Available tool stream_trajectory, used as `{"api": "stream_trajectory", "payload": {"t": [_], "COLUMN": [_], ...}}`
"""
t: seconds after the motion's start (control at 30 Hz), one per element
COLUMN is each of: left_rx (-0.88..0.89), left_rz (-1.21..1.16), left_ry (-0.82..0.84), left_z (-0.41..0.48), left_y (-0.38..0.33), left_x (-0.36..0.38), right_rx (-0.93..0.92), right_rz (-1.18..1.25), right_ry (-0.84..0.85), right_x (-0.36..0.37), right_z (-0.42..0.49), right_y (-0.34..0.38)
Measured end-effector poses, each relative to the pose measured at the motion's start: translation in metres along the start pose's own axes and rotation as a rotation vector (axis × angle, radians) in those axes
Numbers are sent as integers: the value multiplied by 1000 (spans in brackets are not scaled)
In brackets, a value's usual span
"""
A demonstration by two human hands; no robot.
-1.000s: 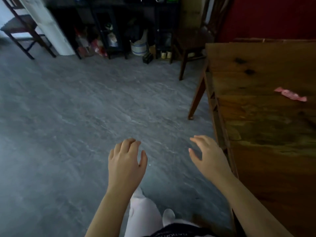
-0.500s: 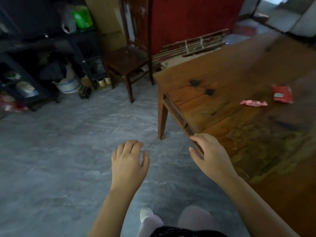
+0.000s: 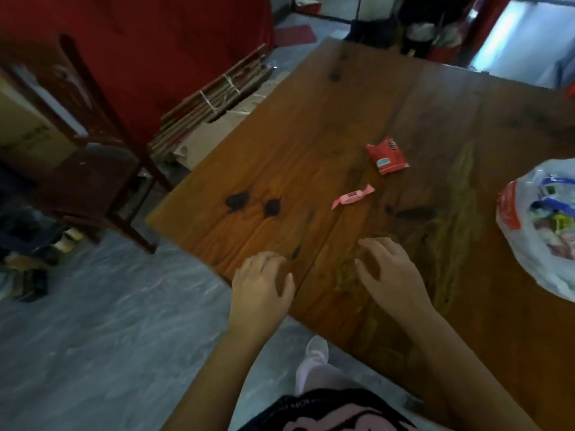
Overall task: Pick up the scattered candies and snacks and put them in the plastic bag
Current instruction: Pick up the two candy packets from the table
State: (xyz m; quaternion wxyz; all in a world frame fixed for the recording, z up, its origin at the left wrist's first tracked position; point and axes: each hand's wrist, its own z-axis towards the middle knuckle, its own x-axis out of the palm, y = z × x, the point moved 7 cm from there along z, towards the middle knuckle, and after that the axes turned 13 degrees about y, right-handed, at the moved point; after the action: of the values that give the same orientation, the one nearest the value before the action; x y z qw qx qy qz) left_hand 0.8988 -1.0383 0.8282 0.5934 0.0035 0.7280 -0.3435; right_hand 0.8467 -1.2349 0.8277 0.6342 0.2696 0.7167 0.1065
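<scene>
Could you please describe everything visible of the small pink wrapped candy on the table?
The small pink wrapped candy is slim, in a pink wrapper with flared twisted ends and a small dark label at its middle, too blurred to read. It lies flat and slanted on the brown wooden table, its far end towards the red snack packet but apart from it. Only the table touches it; the left hand and the right hand are nearer the table's edge, clear of it.

pink candy [image 3: 352, 196] lying mid-table | red snack packet [image 3: 387, 155] just beyond | part-filled plastic bag [image 3: 529, 244] at right
</scene>
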Motion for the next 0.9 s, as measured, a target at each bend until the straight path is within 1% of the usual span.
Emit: {"api": "stream_trajectory", "payload": {"t": [0.27, 0.47, 0.7, 0.9], "left_rx": [132, 132, 74, 203], "left_rz": [23, 19, -14, -62], "left_ry": [166, 246, 392, 398], "left_z": [111, 174, 228, 249], "left_y": [-43, -59, -55, -53], "left_x": [33, 65, 111, 111], "right_rx": [133, 263, 384, 406], "right_rz": [66, 105, 88, 55], "right_ry": [-77, -91, -125, -94], "right_x": [-30, -35, -41, -38], "right_z": [39, 55, 73, 115], "right_y": [-64, -88, -99, -100]}}
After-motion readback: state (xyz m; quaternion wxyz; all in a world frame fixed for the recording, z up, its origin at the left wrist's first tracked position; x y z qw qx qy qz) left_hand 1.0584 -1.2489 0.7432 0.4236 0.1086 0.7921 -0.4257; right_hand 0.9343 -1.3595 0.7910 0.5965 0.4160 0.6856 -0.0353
